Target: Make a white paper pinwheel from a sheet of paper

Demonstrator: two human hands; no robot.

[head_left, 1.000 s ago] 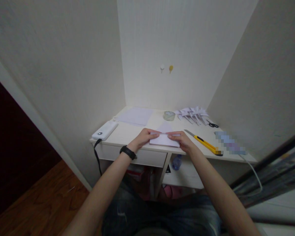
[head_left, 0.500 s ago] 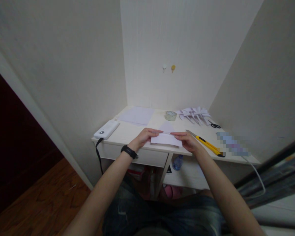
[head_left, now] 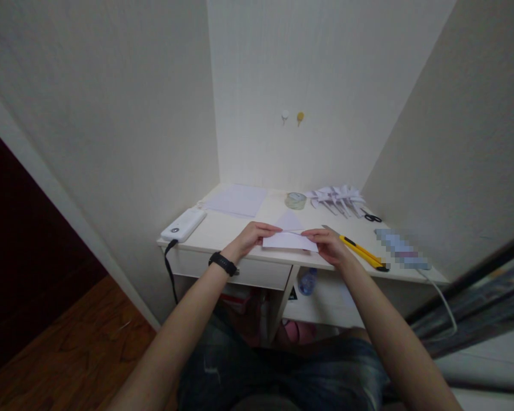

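Note:
A folded sheet of white paper (head_left: 289,241) lies at the front edge of the desk, its far end coming to a point and its near flap reaching slightly past the edge. My left hand (head_left: 255,235) pinches its left side at the crease, fingers closed on it. On the right side, my right hand (head_left: 326,243) grips the same crease between thumb and fingers. Just right of that hand rests a yellow utility knife (head_left: 362,252) with its blade out. My palms are turned from view.
On the white desk (head_left: 223,229) are flat paper sheets (head_left: 237,200), a tape roll (head_left: 295,200), several folded paper pieces (head_left: 338,200), black scissors (head_left: 372,217), a blurred phone-like object (head_left: 402,248) with a cable, and a white power bank (head_left: 184,224). A bottle (head_left: 307,282) stands below.
My right hand's fingertips have shifted slightly along the crease. Both hands keep hold of the paper, and the whole view has moved a little.

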